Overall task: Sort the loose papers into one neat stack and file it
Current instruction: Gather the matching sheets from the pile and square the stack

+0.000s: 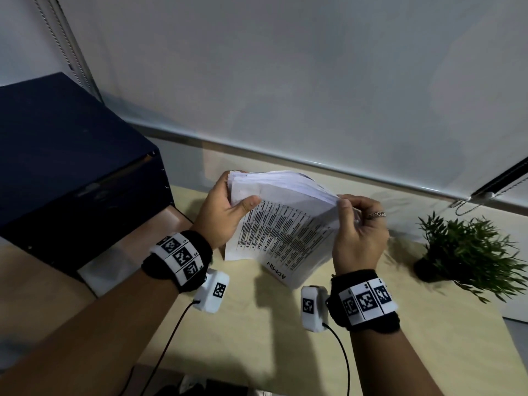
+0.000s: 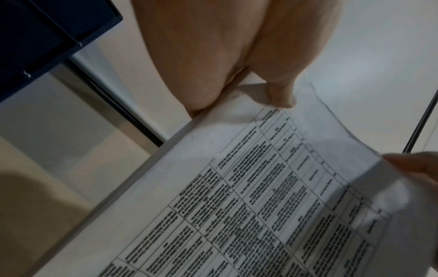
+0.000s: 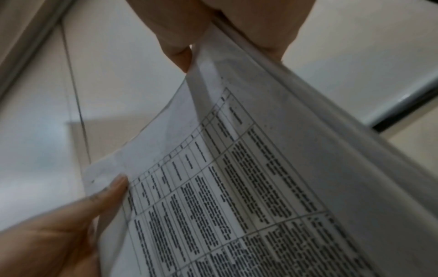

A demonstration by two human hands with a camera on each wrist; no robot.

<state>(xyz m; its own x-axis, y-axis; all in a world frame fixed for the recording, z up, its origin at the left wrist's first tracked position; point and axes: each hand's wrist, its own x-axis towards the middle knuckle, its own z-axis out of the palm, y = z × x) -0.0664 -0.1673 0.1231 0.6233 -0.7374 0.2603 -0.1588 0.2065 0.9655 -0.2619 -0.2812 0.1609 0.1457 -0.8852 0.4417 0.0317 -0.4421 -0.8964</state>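
Observation:
A thick stack of white papers is held above the pale wooden desk, its top sheet printed with a table and the word ADMIN. My left hand grips the stack's left edge, thumb on the top sheet and fingers behind. My right hand pinches the right edge, thumb in front. In the left wrist view the thumb presses the printed sheet. From the right wrist view the paper stack runs between my right thumb and fingers, and my left thumb lies on its far corner.
A dark blue box stands on the desk at the left, with a white sheet under its near corner. A small potted green plant sits at the right. A white roller blind hangs behind the desk.

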